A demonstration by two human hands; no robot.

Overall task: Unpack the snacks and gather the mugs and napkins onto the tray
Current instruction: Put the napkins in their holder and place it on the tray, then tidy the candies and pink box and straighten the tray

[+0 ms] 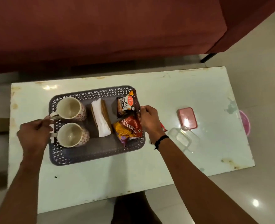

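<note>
Both forearms reached over the counter (101, 178), where bare surface lay along the near edge. Left hand (34, 134) had its fingers curled on the left rim of the grey tray (91, 155); right hand (149, 121) gripped the right rim beside the snack packets (128, 128). Two mugs (69, 121) and napkins (100, 118) sat inside. Farther right stood a clear container (184, 138) and pink lid (187, 118).

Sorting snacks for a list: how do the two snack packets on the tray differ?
The salted peanuts packet is smaller and mostly dark with a white label; the aloo bhujia packet is bigger, red and yellow. Peanuts sits farther from the person, bhujia nearer. Both lie at the tray's right end.
</note>
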